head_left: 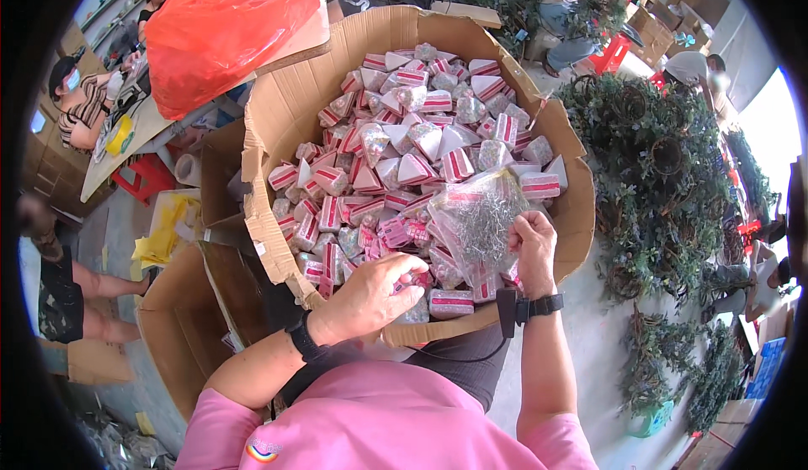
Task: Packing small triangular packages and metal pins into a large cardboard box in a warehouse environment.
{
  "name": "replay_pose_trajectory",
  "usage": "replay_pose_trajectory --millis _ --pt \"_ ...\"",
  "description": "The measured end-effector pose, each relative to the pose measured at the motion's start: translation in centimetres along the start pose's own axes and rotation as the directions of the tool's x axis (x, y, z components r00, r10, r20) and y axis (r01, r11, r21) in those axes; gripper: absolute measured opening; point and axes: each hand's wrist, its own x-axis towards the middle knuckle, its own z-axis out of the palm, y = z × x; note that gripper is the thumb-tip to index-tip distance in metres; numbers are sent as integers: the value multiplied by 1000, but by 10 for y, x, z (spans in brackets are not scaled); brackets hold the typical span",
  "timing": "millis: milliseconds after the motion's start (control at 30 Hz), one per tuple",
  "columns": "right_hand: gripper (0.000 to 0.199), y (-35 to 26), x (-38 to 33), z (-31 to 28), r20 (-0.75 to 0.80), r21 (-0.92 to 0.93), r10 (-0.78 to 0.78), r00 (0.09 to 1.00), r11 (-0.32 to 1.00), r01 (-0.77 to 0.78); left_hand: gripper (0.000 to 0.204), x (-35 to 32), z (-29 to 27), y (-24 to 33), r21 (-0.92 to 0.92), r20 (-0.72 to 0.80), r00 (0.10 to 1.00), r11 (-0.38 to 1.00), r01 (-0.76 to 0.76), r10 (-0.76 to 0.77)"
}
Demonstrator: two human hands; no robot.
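In the head view, a person in a pink top is leaning over a large cardboard box (290, 100) that is filling the middle of the frame. The box is holding a heap of small red-and-white striped packets (396, 146), some flat, some wedge-shaped, mixed with glittery silver ones.

The left hand (370, 295), at lower centre, is reaching palm-down into the near edge of the heap, its fingers curling around one striped packet; the grasp is partly hidden by the hand's own back.

The right hand (532, 241), right of centre, is pinching the edge of a clear plastic bag (478, 216) with clenched fingers. The bag is hanging just above the packets at the box's near right side, and thin silvery pieces are showing through it.

A red plastic bag (227, 28) is sitting on a table at upper left. Green wreaths (652, 175) are lying on the floor along the right. An open, smaller cardboard box (181, 318) is standing at lower left.
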Motion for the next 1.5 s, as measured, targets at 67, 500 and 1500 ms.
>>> replay_pose_trajectory --millis 67,500,1500 --pt "6 -7 -6 6 39 45 16 999 999 -18 24 5 1 -3 -3 10 1000 1000 28 -28" --pt "6 -39 -80 75 333 225 108 937 955 -190 17 32 20 -3 -276 -218 973 961 8 -71" --pt "4 -27 -95 58 246 109 79 966 988 -109 15 102 -24 -163 423 -76 969 872 244 -235"
